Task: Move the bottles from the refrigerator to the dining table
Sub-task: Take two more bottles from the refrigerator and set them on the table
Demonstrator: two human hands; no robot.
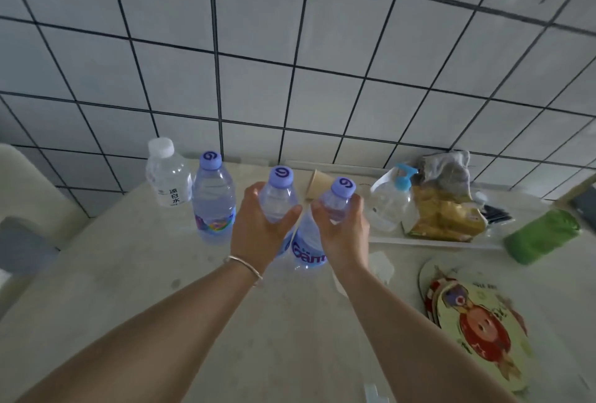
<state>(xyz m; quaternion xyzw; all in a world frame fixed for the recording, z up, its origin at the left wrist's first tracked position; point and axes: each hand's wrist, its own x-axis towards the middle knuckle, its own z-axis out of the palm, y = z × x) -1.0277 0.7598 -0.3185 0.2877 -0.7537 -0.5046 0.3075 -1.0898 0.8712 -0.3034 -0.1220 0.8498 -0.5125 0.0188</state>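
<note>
Two water bottles with purple caps are being held over the pale table (135, 289), side by side and almost touching: the left hand (258, 225) wraps around the left bottle (278, 196), and the right hand (343, 228) wraps around the right bottle (335, 199). Two more bottles stand on the table near the tiled wall, a purple-capped bottle (213, 199) and just beside it a white-capped bottle (167, 176). To the right sit a paper cup (319, 183), a pump bottle (392, 199), a yellow bag (445, 212) and a green bundle (541, 235).
</note>
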